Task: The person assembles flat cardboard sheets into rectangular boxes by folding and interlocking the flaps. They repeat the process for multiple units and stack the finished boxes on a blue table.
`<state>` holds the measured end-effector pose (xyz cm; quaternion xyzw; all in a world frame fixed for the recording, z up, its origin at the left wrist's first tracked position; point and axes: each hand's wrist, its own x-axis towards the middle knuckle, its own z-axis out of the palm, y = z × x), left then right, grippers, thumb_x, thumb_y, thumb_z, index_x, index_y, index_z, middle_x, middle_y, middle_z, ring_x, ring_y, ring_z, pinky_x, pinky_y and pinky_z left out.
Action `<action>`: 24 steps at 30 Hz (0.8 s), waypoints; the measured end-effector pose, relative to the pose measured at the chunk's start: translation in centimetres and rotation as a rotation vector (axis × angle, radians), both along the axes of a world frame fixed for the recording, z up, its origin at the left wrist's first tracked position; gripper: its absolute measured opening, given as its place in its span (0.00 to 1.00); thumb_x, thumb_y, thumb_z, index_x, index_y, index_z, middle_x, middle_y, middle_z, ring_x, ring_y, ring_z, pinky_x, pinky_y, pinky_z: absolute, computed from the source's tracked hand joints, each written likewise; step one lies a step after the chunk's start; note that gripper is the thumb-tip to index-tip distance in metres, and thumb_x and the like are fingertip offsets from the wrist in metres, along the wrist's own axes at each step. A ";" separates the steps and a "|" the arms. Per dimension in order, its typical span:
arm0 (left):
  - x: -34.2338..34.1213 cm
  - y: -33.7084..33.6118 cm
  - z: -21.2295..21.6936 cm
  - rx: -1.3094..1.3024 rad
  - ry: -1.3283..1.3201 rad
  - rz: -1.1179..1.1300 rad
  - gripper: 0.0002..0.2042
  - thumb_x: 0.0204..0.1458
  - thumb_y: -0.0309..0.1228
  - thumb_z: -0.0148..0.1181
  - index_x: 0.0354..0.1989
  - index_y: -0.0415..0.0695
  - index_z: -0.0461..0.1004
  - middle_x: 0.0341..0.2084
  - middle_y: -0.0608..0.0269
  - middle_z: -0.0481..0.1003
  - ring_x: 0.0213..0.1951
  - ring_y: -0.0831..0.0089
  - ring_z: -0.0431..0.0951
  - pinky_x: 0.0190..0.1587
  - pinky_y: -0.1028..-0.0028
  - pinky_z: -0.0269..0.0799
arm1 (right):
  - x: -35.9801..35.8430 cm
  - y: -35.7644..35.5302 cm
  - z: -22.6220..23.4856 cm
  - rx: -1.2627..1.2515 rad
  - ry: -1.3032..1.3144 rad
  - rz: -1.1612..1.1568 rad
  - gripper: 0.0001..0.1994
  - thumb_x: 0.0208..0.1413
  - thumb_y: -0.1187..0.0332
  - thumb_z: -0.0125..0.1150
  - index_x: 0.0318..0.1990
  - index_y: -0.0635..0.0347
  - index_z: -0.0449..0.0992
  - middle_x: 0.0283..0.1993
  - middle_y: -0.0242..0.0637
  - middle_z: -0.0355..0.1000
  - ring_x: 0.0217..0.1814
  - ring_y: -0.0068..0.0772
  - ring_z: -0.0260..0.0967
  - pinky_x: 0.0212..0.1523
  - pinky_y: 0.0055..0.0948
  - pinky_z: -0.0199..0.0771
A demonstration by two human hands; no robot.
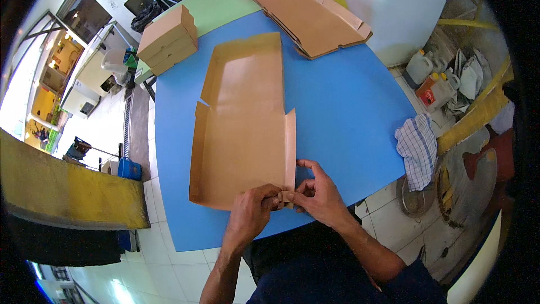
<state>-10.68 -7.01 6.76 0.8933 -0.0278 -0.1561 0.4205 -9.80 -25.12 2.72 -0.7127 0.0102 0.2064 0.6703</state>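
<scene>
Folding a flat brown cardboard box [242,129] on the blue counter [343,112], my left hand [250,214] and right hand [319,194] pinch its near-right corner tab; remaining walls look unfinished, lid open.

- We see a half-folded box [242,129] of matt brown cardboard, smooth inside.
- Our left hand [250,214] and right hand [318,194] pinch its papery corner flap.
- The table [349,107] has a smooth, matt blue top.
- A checked cloth [417,149] looks soft and woven.
- Flat cardboard sheets [315,17] and finished boxes [167,39] share that dull brown finish.
- Plastic jugs [419,66] look slightly glossy.
</scene>
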 end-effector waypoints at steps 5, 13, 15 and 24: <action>0.6 -0.3 0.0 0.086 -0.085 -0.077 0.04 0.52 0.23 0.59 0.32 0.36 0.78 0.25 0.49 0.79 0.32 0.51 0.81 0.36 0.58 0.73 | 1.1 0.2 0.5 0.069 0.011 0.043 0.34 0.55 0.73 0.69 0.66 0.66 0.55 0.25 0.35 0.72 0.28 0.23 0.73 0.28 0.26 0.78; 2.3 0.1 -1.4 0.207 0.052 -0.145 0.10 0.52 0.34 0.65 0.38 0.41 0.79 0.28 0.48 0.80 0.31 0.51 0.82 0.34 0.59 0.75 | 2.0 0.4 -0.2 0.032 0.022 0.058 0.37 0.51 0.76 0.70 0.66 0.65 0.54 0.24 0.35 0.73 0.24 0.25 0.72 0.25 0.28 0.75; 2.6 -0.4 -1.8 0.298 -0.027 -0.195 0.12 0.51 0.36 0.66 0.36 0.40 0.79 0.28 0.48 0.80 0.31 0.54 0.82 0.35 0.59 0.75 | 2.1 1.0 -0.3 -0.009 -0.003 0.073 0.38 0.51 0.74 0.71 0.67 0.64 0.53 0.24 0.37 0.73 0.24 0.27 0.72 0.26 0.31 0.75; 0.8 8.3 0.2 0.167 -0.362 0.483 0.21 0.45 0.32 0.74 0.43 0.38 0.72 0.37 0.53 0.78 0.35 0.60 0.81 0.35 0.64 0.76 | -0.3 -5.4 4.0 -0.498 -0.151 0.299 0.38 0.53 0.62 0.70 0.67 0.63 0.56 0.38 0.47 0.79 0.37 0.47 0.79 0.38 0.40 0.78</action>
